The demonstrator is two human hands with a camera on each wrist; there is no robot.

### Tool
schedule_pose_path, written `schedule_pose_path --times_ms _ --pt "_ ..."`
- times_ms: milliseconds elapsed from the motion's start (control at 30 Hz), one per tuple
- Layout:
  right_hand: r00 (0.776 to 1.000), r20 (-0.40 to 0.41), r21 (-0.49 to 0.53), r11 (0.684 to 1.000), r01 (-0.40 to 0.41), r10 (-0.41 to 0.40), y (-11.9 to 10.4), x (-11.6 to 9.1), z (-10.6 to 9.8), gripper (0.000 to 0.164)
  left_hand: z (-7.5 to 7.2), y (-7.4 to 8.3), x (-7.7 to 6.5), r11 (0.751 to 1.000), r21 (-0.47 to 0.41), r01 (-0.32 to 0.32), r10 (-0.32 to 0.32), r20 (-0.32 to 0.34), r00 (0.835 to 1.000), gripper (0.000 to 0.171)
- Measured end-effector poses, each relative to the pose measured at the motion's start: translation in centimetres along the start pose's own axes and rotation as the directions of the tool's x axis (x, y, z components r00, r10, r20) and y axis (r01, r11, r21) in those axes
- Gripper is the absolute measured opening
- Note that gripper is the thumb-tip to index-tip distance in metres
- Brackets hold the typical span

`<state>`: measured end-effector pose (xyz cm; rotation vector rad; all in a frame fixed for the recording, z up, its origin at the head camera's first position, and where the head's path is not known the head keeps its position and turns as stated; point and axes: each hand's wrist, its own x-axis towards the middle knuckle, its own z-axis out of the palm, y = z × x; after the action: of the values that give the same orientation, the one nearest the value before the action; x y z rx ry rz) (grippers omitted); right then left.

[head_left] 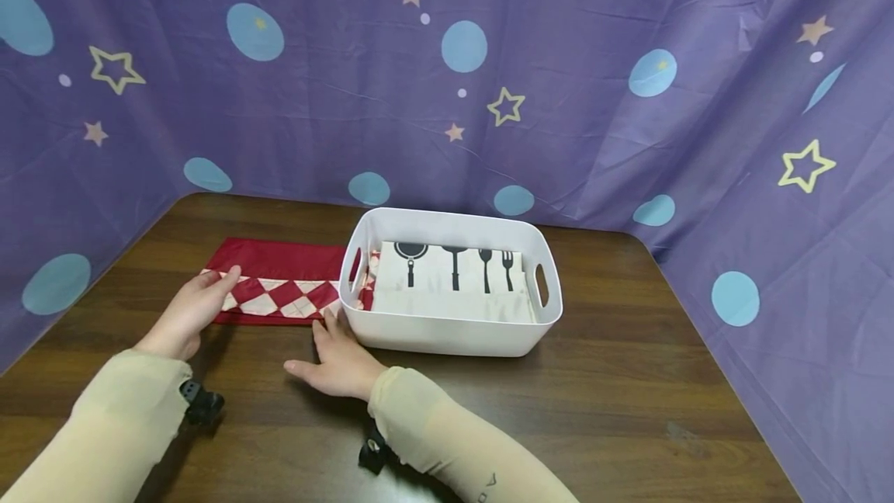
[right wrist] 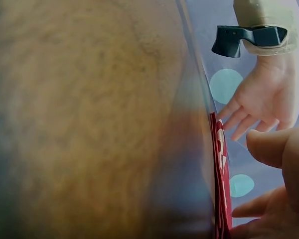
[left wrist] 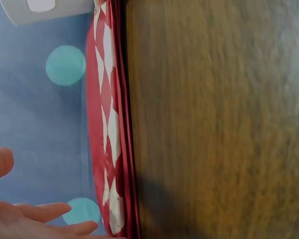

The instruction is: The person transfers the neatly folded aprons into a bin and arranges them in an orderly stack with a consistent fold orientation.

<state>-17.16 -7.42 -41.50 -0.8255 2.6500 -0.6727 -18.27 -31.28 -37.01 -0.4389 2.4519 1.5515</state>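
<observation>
A folded red cloth (head_left: 279, 256) with a band of white diamonds lies flat on the table, its right end meeting the white plastic basket (head_left: 440, 334). At the cloth's left end is my left hand (head_left: 183, 315), fingers extended and thumb raised above it; the left wrist view shows these fingers (left wrist: 45, 213) by the cloth's edge. My right hand (head_left: 342, 362) reaches to the cloth's front edge beside the basket's near left corner, fingers spread and nothing gripped. Inside the basket lies a folded white cloth (head_left: 447, 305) printed with black utensils, over a red-and-white patterned one (head_left: 367, 293).
The brown wooden table (head_left: 628, 394) extends right of the basket and toward me. A purple curtain (head_left: 594, 6) with stars and blue spots hangs behind and along both sides. Black camera mounts (head_left: 202, 404) sit on both wrists.
</observation>
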Motion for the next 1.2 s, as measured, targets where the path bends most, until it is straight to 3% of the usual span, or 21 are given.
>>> schedule_pose_path --times_ms 167,433,967,1200 --pt "0.999 0.036 0.018 1.0 0.011 -0.011 0.2 0.1 -0.2 0.075 -0.5 -0.5 0.2 0.999 0.046 0.013 -0.014 0.028 1.0 0.092" --pt "0.997 0.047 -0.044 0.997 0.064 -0.061 0.6 -0.1 -0.3 0.073 -0.8 -0.8 0.3 0.989 0.139 0.042 -0.051 0.062 0.997 0.098" --pt "0.986 0.078 -0.126 0.979 0.16 -0.151 1.2 -1.1 -0.7 0.07 -0.3 -1.5 -0.7 0.981 0.189 0.044 -0.061 0.083 0.995 0.097" --pt "0.979 0.109 -0.088 0.979 0.182 -0.172 1.7 -1.5 -0.8 0.068 -0.4 -1.7 -1.4 0.975 0.214 0.061 -0.08 0.082 0.993 0.098"
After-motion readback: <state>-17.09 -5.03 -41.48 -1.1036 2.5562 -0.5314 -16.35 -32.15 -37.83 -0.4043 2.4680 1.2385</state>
